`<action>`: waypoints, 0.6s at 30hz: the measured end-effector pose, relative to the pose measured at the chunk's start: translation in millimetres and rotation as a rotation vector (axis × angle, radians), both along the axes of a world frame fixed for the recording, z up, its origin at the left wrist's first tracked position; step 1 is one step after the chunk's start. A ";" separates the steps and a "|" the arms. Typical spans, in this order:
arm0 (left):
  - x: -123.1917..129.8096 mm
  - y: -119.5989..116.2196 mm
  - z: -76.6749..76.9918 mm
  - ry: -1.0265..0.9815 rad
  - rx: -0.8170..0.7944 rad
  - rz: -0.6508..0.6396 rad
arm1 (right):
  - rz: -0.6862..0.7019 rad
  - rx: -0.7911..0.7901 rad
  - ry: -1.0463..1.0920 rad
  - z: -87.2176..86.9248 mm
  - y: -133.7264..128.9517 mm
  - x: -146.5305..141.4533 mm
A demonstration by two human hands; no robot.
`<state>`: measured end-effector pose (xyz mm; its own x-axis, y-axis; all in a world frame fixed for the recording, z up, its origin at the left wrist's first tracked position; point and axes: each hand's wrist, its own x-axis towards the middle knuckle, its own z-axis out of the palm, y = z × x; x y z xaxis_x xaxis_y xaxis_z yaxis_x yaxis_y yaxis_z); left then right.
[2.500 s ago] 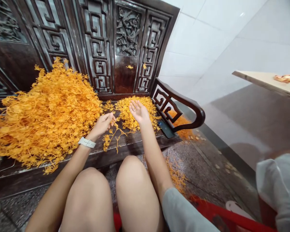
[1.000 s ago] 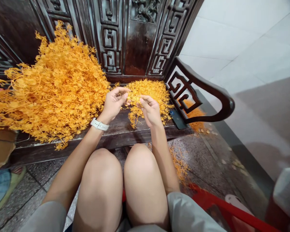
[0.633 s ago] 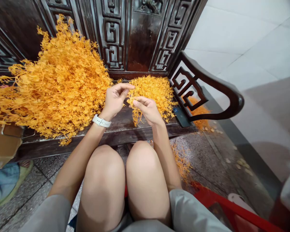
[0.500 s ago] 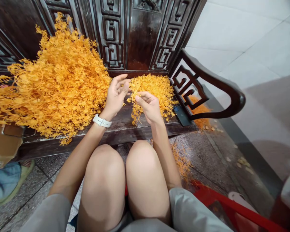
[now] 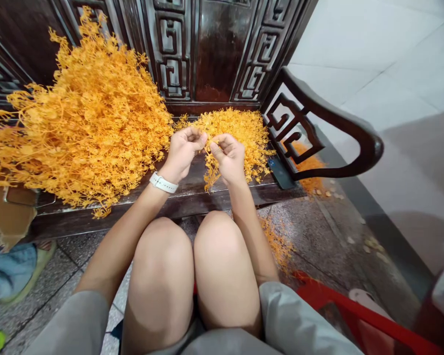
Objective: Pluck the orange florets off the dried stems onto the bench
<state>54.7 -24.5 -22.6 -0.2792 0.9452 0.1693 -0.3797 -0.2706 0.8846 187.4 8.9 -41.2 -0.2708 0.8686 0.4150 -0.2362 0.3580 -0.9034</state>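
My left hand (image 5: 185,152), with a pale watch strap (image 5: 163,183) on its wrist, is closed in a pinch over the bench's front part. Close on its right, my right hand (image 5: 229,157) also pinches, its fingertips nearly touching the left ones. Both seem to hold a small orange plastic sprig, mostly hidden by the fingers. Behind and right of the hands lies a smaller pile of orange sprigs (image 5: 242,133). A much larger heap of orange sprigs (image 5: 99,118) rises to the left of my left hand.
The dark wooden bench (image 5: 133,209) has a curved armrest (image 5: 340,121) on the right, with a phone (image 5: 281,172) beside it. Orange bits (image 5: 277,241) lie on the floor. At left are torn cardboard (image 5: 11,212) and a person's foot in a sandal (image 5: 40,264). Red stool (image 5: 355,310) at lower right.
My left hand has gone from spread fingers to a pinch and come nearer my right fingertips. My right hand stays pinched. The view has shifted slightly.
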 end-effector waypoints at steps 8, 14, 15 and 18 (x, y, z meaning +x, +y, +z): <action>4.2 -6.3 18.7 -0.245 -0.158 -0.120 | 0.077 -0.061 0.120 0.6 -6.9 -4.8; 8.8 -9.6 29.0 -0.286 -0.135 -0.178 | 0.145 -0.080 0.244 5.6 -10.7 -4.1; 10.1 -9.7 29.5 -0.291 -0.133 -0.192 | 0.123 -0.070 0.246 5.6 -11.5 -5.7; 10.7 -7.6 28.1 -0.321 -0.112 -0.243 | 0.083 -0.045 0.244 5.1 -12.9 -11.3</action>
